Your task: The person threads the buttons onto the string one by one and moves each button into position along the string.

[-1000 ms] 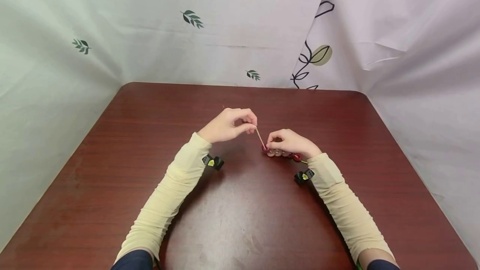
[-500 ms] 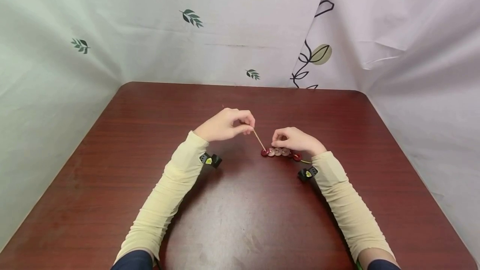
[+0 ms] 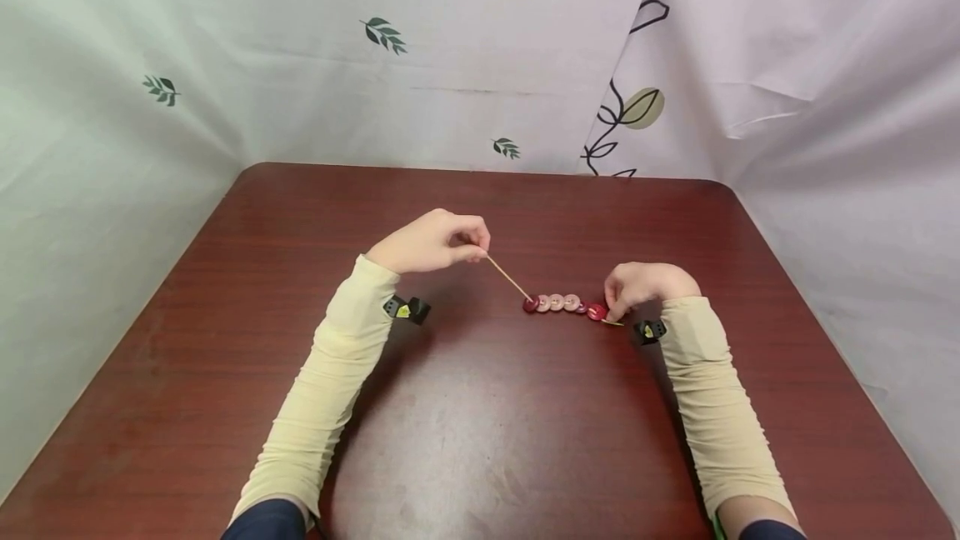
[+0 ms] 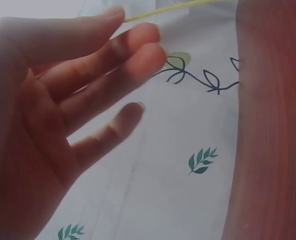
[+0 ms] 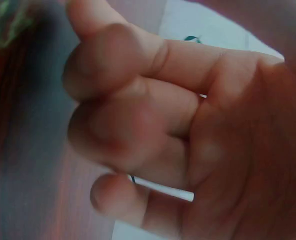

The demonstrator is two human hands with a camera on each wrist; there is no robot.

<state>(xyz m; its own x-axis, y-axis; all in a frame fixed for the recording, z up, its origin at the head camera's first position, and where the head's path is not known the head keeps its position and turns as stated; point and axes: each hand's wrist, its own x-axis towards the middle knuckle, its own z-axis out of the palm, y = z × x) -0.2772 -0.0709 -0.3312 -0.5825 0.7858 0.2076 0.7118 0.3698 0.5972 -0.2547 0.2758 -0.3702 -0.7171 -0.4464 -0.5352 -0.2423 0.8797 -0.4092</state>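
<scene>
A row of buttons (image 3: 557,302) is strung on a thin yellow cord (image 3: 508,277) and lies on the table. Dark red buttons sit towards both ends, paler pink ones between. My left hand (image 3: 435,242), raised to the left of the row, pinches the cord, which slants taut down to the leftmost button. In the left wrist view the cord (image 4: 178,8) leaves the thumb and finger. At the row's right end my right hand (image 3: 645,283) pinches the short cord tail beside the red button (image 3: 596,312). The right wrist view shows curled fingers (image 5: 123,130); their grip lies out of sight.
The brown wooden table (image 3: 480,407) has rounded far corners. White cloth (image 3: 450,57) printed with leaves hangs behind it and along both sides. A small black wrist camera (image 3: 408,309) sits on the left sleeve, another camera (image 3: 649,331) on the right.
My right hand has slid right from the leftmost buttons to the tail end of the cord, uncovering the row. The left hand has drawn back left and slightly up, holding the cord.
</scene>
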